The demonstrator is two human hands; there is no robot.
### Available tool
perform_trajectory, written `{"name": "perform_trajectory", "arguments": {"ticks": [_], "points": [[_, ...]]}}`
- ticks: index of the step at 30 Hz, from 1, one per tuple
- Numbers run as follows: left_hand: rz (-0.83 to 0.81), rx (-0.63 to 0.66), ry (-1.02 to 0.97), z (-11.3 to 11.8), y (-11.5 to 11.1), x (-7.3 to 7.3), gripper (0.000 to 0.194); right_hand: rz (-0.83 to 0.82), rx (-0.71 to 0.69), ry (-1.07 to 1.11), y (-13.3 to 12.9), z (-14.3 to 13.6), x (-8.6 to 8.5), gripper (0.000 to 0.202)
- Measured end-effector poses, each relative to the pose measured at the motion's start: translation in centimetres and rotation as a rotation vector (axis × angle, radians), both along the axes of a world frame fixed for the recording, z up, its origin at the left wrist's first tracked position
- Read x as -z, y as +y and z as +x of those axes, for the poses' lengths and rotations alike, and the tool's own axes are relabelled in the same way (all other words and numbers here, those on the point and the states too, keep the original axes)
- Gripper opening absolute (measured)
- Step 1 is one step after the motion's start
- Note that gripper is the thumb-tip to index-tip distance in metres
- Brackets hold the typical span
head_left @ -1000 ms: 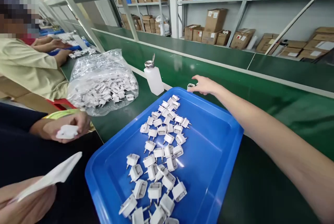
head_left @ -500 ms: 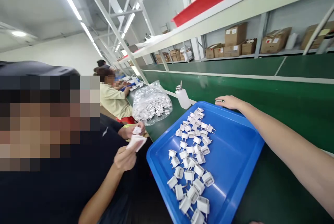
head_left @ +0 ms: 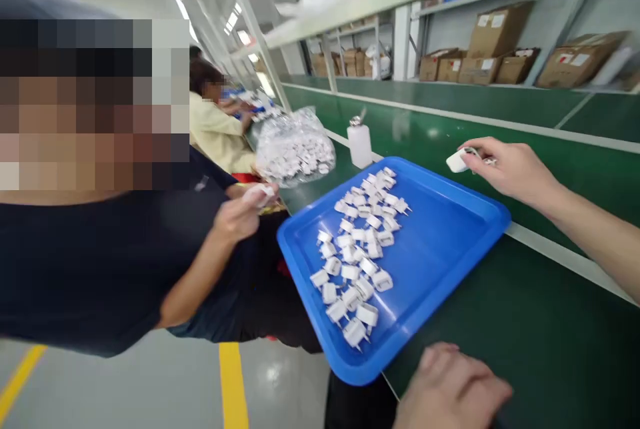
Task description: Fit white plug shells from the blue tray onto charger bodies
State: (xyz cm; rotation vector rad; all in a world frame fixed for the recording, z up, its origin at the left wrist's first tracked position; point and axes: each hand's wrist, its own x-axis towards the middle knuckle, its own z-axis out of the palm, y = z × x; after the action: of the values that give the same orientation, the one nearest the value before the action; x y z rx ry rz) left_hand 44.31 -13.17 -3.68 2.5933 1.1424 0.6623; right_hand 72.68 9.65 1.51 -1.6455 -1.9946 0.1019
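right hand point(head_left: 510, 169): pinching small white plastic plug piece point(head_left: 457, 161) beyond blue plastic tray point(head_left: 450, 229) | left hand point(head_left: 450, 389): empty, flat on green worktop point(head_left: 525, 322), likely bracing

The surface point(head_left: 500, 309) is a long dark green bench. On it lie a blue tray point(head_left: 450, 242) with many white plug parts point(head_left: 360, 249), a white dispenser bottle point(head_left: 360, 142) and a clear bag of parts point(head_left: 295, 149) just beside it.
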Motion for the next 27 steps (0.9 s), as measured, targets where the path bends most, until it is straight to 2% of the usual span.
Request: {"name": "perform_trajectory", "arguments": {"ticks": [2,3,4,5,6,9,12,13,16,17,19,21,22,24,27], "points": [[-0.178,0.033,-0.181,1.9,-1.7,2.4,0.052,-0.03,-0.222,-0.054,-6.3,0.6,-1.1,0.043],[-0.271,0.008,-0.267,2.4,-2.4,3.1,0.064,-0.018,-0.45,-0.061,-9.6,0.3,-1.4,0.038],[-0.364,-0.023,-0.335,2.6,-2.8,3.5,0.075,-0.087,-0.626,-0.123,-12.7,-0.3,-1.5,0.031],[-0.429,-0.043,-0.374,2.6,-2.9,3.7,0.081,-0.146,-0.699,-0.225,-15.5,-1.2,-1.3,0.025],[-0.451,-0.036,-0.391,2.5,-2.8,3.7,0.083,-0.196,-0.707,-0.352,-17.9,-2.1,-0.8,0.019],[-0.364,0.111,-0.333,2.1,-1.7,3.4,0.071,-0.242,-0.71,-0.548,-22.3,-3.9,1.4,0.022],[-0.286,0.224,-0.282,2.3,-0.9,3.2,0.057,-0.267,-0.698,-0.482,-23.6,-3.8,3.1,0.024],[-0.276,0.231,-0.284,2.4,-0.8,3.2,0.055,-0.28,-0.682,-0.39,-23.7,-3.5,3.5,0.026],[-0.234,0.224,-0.285,2.8,-0.9,3.4,0.049,-0.357,-0.592,0.016,-24.0,-2.4,3.7,0.048],[-0.214,0.228,-0.284,2.9,-0.9,3.4,0.044,-0.371,-0.556,0.16,-24.1,-2.1,3.6,0.048],[-0.199,0.23,-0.292,3.1,-1.1,3.4,0.034,-0.368,-0.496,0.358,-24.1,-1.6,3.0,0.03],[-0.22,0.194,-0.317,3.2,-1.2,3.3,0.028,-0.383,-0.469,0.388,-24.1,-1.2,2.2,0.01],[-0.227,0.166,-0.333,3.3,-1.3,3.2,0.026,-0.416,-0.482,0.359,-24.2,-1.1,1.9,0.008],[-0.213,0.114,-0.343,3.4,-1.4,3.1,0.024,-0.517,-0.499,0.303,-24.4,-0.9,1.4,0.013],[-0.123,0.053,-0.277,3.5,-1.6,3.1,0.029,-0.573,-0.411,0.429,-24.9,-0.7,1.6,0.033]]}}
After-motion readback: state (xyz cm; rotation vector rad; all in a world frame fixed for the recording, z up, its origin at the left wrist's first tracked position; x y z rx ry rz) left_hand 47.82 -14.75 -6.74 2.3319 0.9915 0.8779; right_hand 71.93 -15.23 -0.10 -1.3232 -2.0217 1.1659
